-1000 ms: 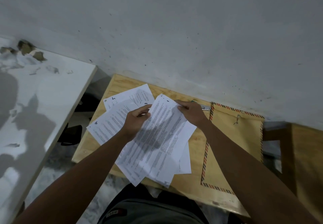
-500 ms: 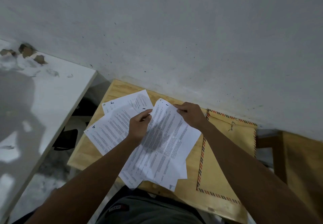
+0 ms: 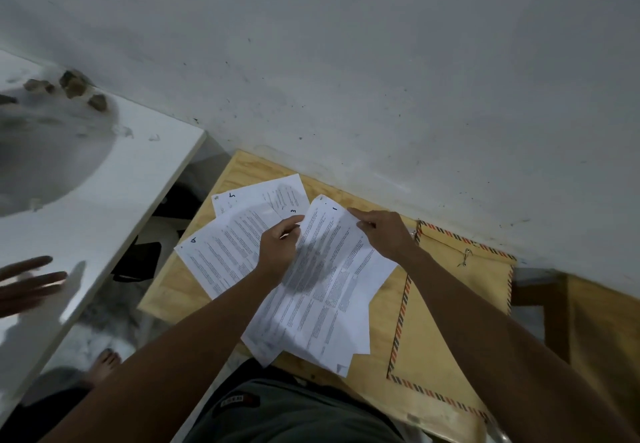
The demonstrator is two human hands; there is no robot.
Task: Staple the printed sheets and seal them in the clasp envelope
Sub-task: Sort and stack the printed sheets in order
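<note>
At the far left edge, another person's hand reaches in over a white counter, fingers spread; small brown fragments lie near that counter's far corner, by the wall. A bare foot shows on the floor below.

Next comes the wooden surface, pushed against the wall. Printed sheets are fanned across it, each with a handwritten number in a corner (a 5, a 3, a 6 and a 1 can be read). The left hand rests on the fan, its grip narrow, thumb and fingers pinching the left edge of the top sheet near its upper corner. The near ends of the sheets hang over the front edge of the surface, above the person's lap.

The right hand pinches the same top sheet at its upper right corner, grip closed on the paper.

Right of the sheets lies the envelope, tan with a striped border, flat on the surface, its metal clasp near the far end. The right forearm crosses above it.
</note>
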